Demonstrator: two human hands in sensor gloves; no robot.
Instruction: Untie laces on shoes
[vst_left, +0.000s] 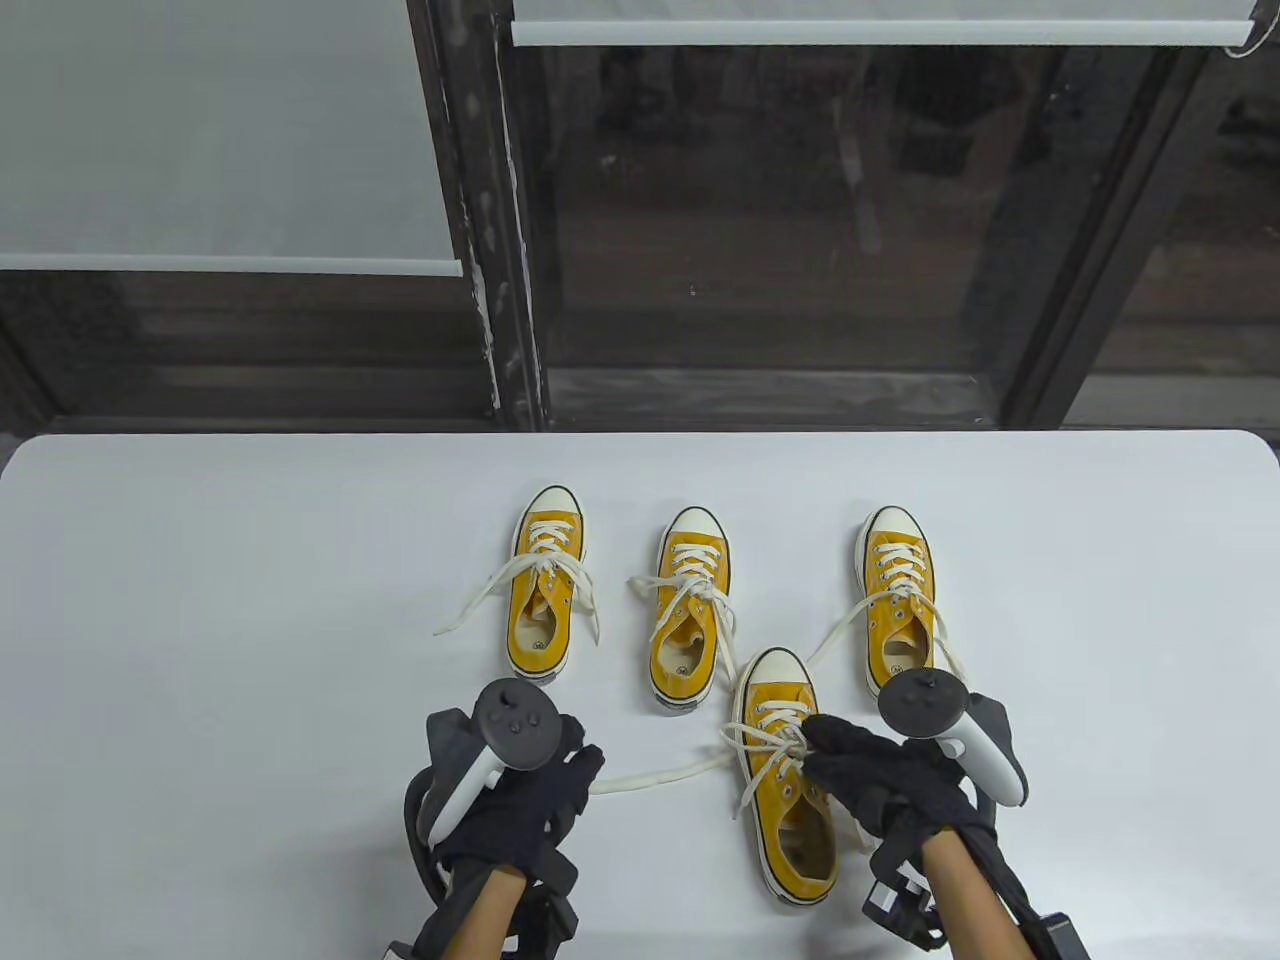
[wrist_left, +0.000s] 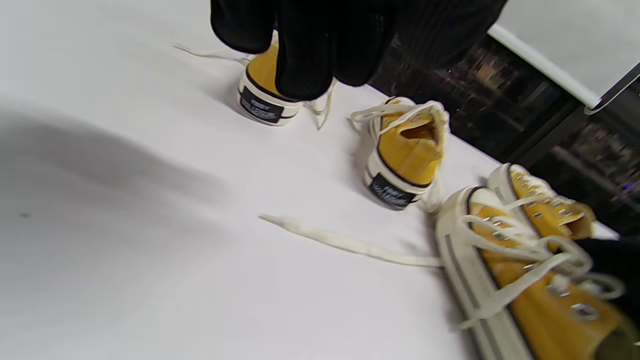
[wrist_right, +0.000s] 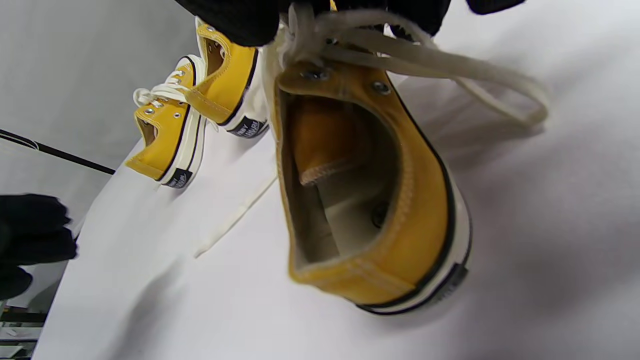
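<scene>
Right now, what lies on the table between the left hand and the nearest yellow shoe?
In the table view, one loose lace end lies there, running from the nearest shoe toward the left hand; otherwise bare white table.

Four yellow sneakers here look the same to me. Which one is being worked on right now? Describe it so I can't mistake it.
On the white table, three sneakers stand in a far row. The near shoe sits alone in front, closest to the person, under the right hand. Only this one has fingers at its laces, with one lace end trailing toward the left hand.
</scene>
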